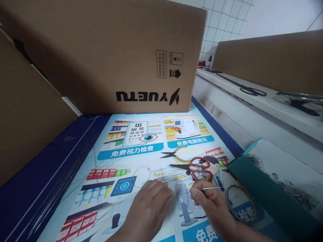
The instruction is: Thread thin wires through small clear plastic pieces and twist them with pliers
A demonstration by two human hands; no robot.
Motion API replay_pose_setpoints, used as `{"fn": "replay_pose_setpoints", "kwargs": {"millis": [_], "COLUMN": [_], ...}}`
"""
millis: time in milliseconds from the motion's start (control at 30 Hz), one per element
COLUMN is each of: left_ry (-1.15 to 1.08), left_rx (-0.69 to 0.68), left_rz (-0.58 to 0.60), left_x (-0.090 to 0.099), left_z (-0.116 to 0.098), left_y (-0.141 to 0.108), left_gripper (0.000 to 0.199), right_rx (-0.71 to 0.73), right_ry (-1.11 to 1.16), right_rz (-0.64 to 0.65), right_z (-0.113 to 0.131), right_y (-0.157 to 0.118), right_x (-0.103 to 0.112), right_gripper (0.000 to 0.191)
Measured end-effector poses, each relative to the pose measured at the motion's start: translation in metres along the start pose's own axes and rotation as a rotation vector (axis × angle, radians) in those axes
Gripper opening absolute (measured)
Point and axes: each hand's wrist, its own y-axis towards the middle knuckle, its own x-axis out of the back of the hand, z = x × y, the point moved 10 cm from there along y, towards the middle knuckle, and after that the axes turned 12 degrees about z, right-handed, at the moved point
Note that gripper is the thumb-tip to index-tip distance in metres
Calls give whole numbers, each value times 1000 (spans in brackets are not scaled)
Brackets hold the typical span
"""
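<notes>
My left hand [151,205] is low in the middle, its fingers curled together. Thin wire arcs out beyond its knuckles, but what its fingertips hold is hidden. To its right, my right hand [210,205] pinches a thin wire [211,188] between thumb and forefinger, and the wire's straight end points right. Just beyond the hands lie red-handled scissors [202,161], with short wire pieces on the handles. Yellow-handled pliers [174,154] rest farther off, jaws to the left. A round coil [241,204] sits right of my right hand.
A large cardboard box [101,60] blocks the far side. Long thin wires [52,198] lie along the left. At the right stands a green-sided box [272,191] with tangled wire in it. Black scissors [248,90] lie on a white ledge [285,109], near another cardboard box [272,64].
</notes>
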Motion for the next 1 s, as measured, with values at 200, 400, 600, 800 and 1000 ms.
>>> {"fn": "replay_pose_setpoints", "kwargs": {"millis": [200,400,600,800,1000], "left_ry": [-21,-45,-52,-58,-63], "left_rx": [-39,-66,-38,-50,-8], "left_rz": [-24,-24,0,-12,-5], "left_x": [-2,-3,-3,-7,-13], "left_z": [-14,-25,-16,-19,-20], "left_y": [2,3,1,1,-1], "left_gripper": [16,14,13,12,12], "right_rx": [23,52,6,47,113], "right_ry": [-28,-22,-94,-102,-129], "right_rz": [57,139,130,168,206], "right_z": [3,2,5,6,4], "right_y": [-2,-3,-1,-2,-3], "right_x": [-17,-34,-18,-21,-34], "right_gripper": [30,27,26,28,28]}}
